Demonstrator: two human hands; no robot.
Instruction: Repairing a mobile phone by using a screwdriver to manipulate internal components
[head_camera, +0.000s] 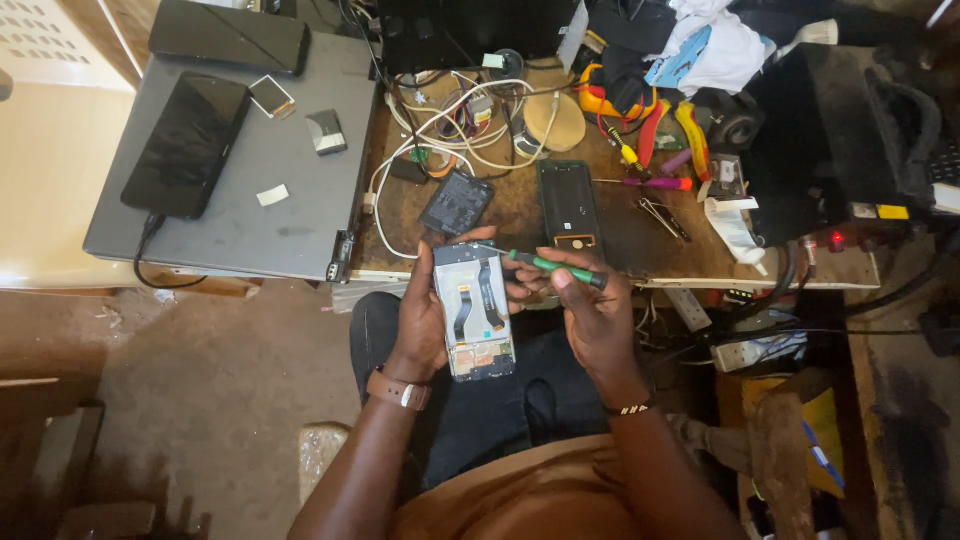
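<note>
While the opened phone (476, 310) rests in the left hand (425, 320) above the lap, just in front of the surface (520, 215), the work calls for a steady hold and a light, square tool angle. The left hand is closed around the phone's left edge and back, fingers wrapped behind it, with the inner frame and ribbon cables facing up. The right hand (590, 310) is closed in a pinch on a green-handled screwdriver (555, 268), whose tip points at the upper right corner of the phone. In judgement, the step goes best if the phone is kept level, the tip is seated fully before turning, and pressure stays clear of the two dark ribbon cables running down the middle. Counted from largest to smallest: one closed grey laptop (250, 160) lies at the left of the surface; two dark phones (190, 145) lie on or above it, screens up; one black back cover (568, 205) lies on the surface just beyond the hands; one dark battery (457, 202) lies beside it to the left; one tangle of white cables (450, 130) sits behind these; one pair of tweezers (660, 215) lies to the right. Smaller scraps on the laptop lid are too small to identify.
</note>
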